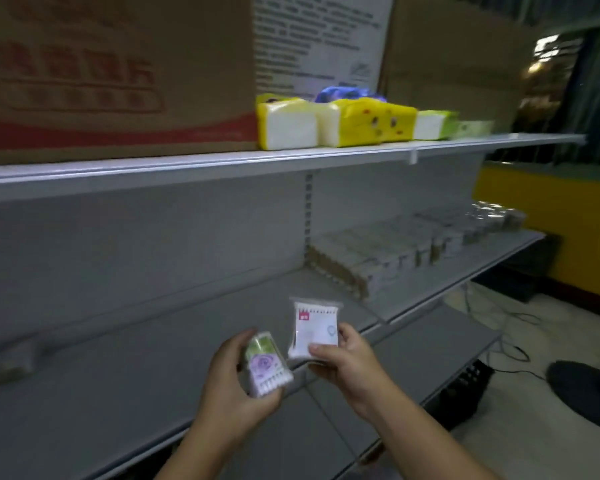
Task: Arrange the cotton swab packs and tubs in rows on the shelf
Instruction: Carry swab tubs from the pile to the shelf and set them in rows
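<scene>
Low in the middle of the frame, two bare hands are held up side by side over a grey shelf [118, 375], each with one swab pack. The left hand [229, 386] grips a clear pack [265, 365] with a purple rose and a green top. The thumb is on the pack's upper edge and the fingers curl under its lower end, where white swab tips show in a row. The pack tilts, with its top toward the upper left. The right hand [347, 365] pinches a white pack [314, 332] with a pink label at its lower right corner, thumb in front and fingers behind. This pack stands nearly upright, just right of the first, and the two packs are close. Whether they touch I cannot tell. Neither pack rests on the shelf.

The shelf board below the hands is bare grey metal. At its far left edge lies a small blurred thing [7, 362] that I cannot make out. To the right of centre, rows of stacked packs [395, 251] sit against the back panel, too blurred to read.

On the upper shelf [222, 161], a big box [118, 71] with red print fills the upper left. Yellow tissue packs [361, 123] line up to its right, with a printed notice [319, 39] behind them. At the lower right, a dark round base [586, 386] and a cable lie on the pale floor
</scene>
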